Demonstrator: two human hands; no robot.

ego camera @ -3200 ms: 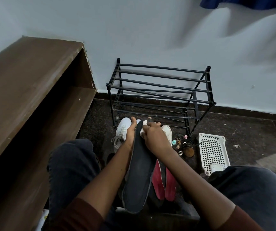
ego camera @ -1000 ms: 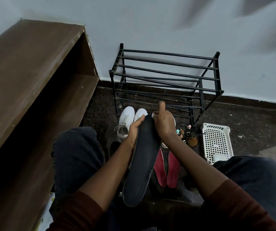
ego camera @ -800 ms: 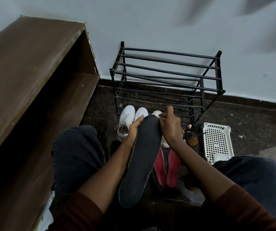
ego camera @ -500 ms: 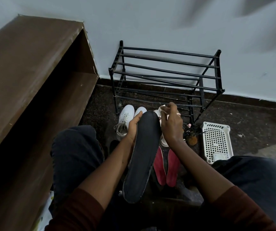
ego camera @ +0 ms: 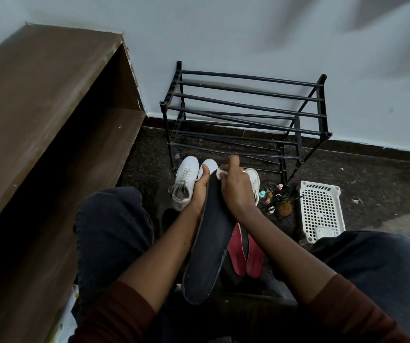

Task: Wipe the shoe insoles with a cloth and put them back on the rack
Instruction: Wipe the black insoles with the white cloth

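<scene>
A long dark grey insole point(ego camera: 210, 243) stands tilted between my knees. My left hand point(ego camera: 200, 189) grips its left edge near the toe end. My right hand point(ego camera: 236, 189) holds a small white cloth point(ego camera: 222, 172) pressed against the toe end of the insole. Two red insoles point(ego camera: 246, 253) lie on the floor just right of the dark one. The black metal shoe rack point(ego camera: 246, 115) stands bare against the wall beyond my hands.
White sneakers point(ego camera: 185, 181) sit on the floor before the rack. A white perforated basket point(ego camera: 321, 209) lies at the right, with small bottles and clutter point(ego camera: 275, 196) beside it. A brown wooden shelf point(ego camera: 50, 115) fills the left side. My knees flank the insoles.
My right hand with the cloth has come back from beside the insole's tip onto its toe end. My left hand keeps its hold on the insole.
</scene>
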